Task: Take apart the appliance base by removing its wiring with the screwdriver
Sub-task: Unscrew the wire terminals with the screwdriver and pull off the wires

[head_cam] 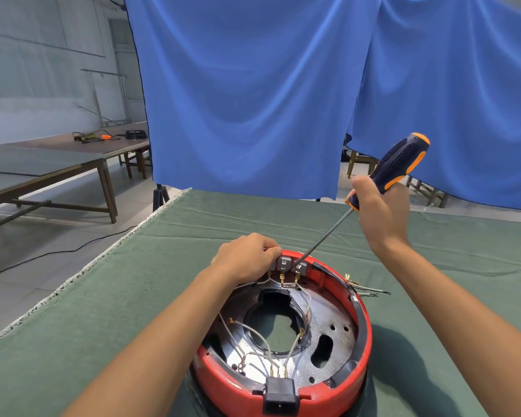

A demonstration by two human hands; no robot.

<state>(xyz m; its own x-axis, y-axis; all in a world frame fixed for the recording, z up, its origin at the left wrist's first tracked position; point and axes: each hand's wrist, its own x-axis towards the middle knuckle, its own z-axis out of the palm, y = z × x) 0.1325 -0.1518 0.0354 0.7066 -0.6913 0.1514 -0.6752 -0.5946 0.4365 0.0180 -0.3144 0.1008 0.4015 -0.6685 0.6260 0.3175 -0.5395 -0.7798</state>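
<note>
Partly, screwdriver point(385, 173) tip hidden, left hand point(247, 257) fingertips unseen

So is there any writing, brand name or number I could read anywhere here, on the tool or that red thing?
No readable text in this view.
Screwdriver: no brand or size mark shows on the black and orange handle.
Red appliance base: no label or number visible on the rim or the metal plate.
Grey terminal blocks and black plug socket: any marks there are too small to make out.
Items on the far table: too distant and blurred.
</note>
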